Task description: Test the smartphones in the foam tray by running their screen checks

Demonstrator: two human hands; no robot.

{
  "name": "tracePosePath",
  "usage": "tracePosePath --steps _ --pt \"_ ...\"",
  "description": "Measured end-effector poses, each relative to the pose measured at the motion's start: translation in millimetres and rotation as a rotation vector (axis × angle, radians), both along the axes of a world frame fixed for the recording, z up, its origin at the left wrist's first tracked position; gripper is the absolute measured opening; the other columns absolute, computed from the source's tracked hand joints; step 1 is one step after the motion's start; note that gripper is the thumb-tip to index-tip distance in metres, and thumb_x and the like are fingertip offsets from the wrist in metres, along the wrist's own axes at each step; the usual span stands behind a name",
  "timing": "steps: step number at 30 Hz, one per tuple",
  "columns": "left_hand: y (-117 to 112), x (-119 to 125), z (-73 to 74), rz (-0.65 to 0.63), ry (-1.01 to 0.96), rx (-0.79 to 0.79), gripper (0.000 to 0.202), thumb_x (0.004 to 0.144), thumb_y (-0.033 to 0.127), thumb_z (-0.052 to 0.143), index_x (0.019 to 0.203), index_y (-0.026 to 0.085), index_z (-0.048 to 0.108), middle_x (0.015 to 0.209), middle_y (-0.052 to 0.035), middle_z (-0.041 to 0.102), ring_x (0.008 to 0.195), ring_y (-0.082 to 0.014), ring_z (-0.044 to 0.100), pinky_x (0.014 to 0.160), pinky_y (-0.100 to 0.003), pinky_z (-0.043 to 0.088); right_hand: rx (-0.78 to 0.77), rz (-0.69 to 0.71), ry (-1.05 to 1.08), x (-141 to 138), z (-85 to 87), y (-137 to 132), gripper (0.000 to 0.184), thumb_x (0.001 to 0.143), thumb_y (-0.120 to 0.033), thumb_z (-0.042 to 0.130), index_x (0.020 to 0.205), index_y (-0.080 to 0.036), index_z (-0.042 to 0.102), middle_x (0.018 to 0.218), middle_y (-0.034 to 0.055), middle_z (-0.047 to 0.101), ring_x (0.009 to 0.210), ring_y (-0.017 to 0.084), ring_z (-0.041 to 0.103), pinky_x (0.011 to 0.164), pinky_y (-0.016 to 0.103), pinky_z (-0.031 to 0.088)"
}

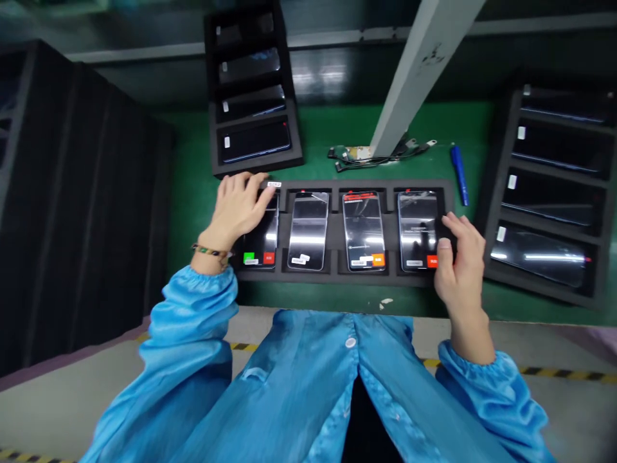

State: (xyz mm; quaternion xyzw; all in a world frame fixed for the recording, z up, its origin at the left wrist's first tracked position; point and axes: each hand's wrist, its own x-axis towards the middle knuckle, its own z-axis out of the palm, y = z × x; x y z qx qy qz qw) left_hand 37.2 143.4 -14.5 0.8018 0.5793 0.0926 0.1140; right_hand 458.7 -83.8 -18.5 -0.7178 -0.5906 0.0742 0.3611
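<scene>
A black foam tray (337, 278) lies across the green bench in front of me, with several phones side by side in its slots. My left hand (237, 207) rests on the leftmost phone (263, 247), fingers bent over its top edge beside a small white label. My right hand (460, 257) sits at the tray's right end, its thumb touching the lower right corner of the rightmost phone (417, 228) and its fingers curled on the foam. The two middle phones (308, 228) (362, 228) lie untouched, with coloured stickers near their lower ends.
Another foam tray of phones (253, 151) leans at the back left. A third tray (549, 193) stands at the right. A blue pen (459, 173), loose cables (366, 154) and a slanted grey post (414, 71) lie behind. A black stack (72, 193) fills the left.
</scene>
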Motion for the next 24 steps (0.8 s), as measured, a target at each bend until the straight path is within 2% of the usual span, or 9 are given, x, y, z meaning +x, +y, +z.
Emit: tracePosePath --steps 3,7,11,14,18,21,24 --pt "-12 -22 0.8 0.083 -0.078 0.015 0.075 0.109 0.069 0.035 0.164 0.022 0.052 0.163 -0.0203 0.054 0.155 -0.0425 0.046 0.130 -0.066 0.032 0.010 0.011 0.033 -2 3.6 -3 0.043 0.112 -0.038 0.047 0.150 -0.028 0.066 0.150 0.0112 0.070 0.154 0.032 0.054 0.128 0.063 0.045" --pt "-48 -43 6.9 0.260 -0.194 0.043 0.077 0.112 0.065 0.031 0.167 0.013 0.044 0.167 -0.0232 0.050 0.160 -0.0386 0.043 0.135 -0.064 0.030 -0.016 -0.002 0.035 -4 4.5 -5 0.042 0.112 -0.038 0.048 0.148 -0.028 0.067 0.146 0.0110 0.072 0.152 0.031 0.055 0.128 0.060 0.046" --pt "-85 -45 8.6 0.322 -0.294 0.053 0.067 0.113 0.062 0.038 0.165 0.020 0.046 0.168 -0.0182 0.051 0.159 -0.0340 0.047 0.135 -0.057 0.036 -0.085 0.013 0.017 0 8.6 3 0.048 0.114 -0.042 0.044 0.158 -0.029 0.057 0.158 0.0108 0.065 0.159 0.031 0.048 0.131 0.061 0.043" --pt "-98 -37 4.9 0.338 -0.306 0.087 0.062 0.114 0.059 0.040 0.163 0.022 0.049 0.163 -0.0167 0.055 0.154 -0.0341 0.051 0.132 -0.057 0.040 -0.127 0.072 -0.030 11 12.4 29 0.053 0.115 -0.048 0.037 0.161 -0.026 0.052 0.166 0.0127 0.057 0.163 0.031 0.042 0.134 0.062 0.037" --pt "-99 -27 0.4 0.316 -0.288 0.141 0.060 0.113 0.055 0.042 0.161 0.021 0.052 0.158 -0.0167 0.058 0.147 -0.0356 0.057 0.126 -0.057 0.046 -0.240 0.143 -0.101 28 7.3 88 0.064 0.116 -0.059 0.026 0.164 -0.024 0.050 0.176 0.0130 0.045 0.169 0.033 0.032 0.137 0.064 0.029" --pt "-99 -24 0.5 0.271 -0.274 0.147 0.058 0.112 0.054 0.043 0.160 0.023 0.053 0.159 -0.0162 0.058 0.150 -0.0365 0.053 0.128 -0.058 0.044 -0.351 0.204 -0.188 30 0.6 129 0.073 0.113 -0.069 0.023 0.161 -0.024 0.055 0.176 0.0125 0.045 0.169 0.040 0.029 0.136 0.071 0.024" --pt "-99 -23 1.9 0.275 -0.272 0.143 0.059 0.112 0.053 0.041 0.159 0.020 0.054 0.157 -0.0185 0.059 0.151 -0.0379 0.053 0.129 -0.059 0.043 -0.426 0.195 -0.247 24 -1.4 147 0.078 0.111 -0.073 0.023 0.159 -0.022 0.058 0.175 0.0154 0.047 0.167 0.045 0.031 0.133 0.078 0.021"
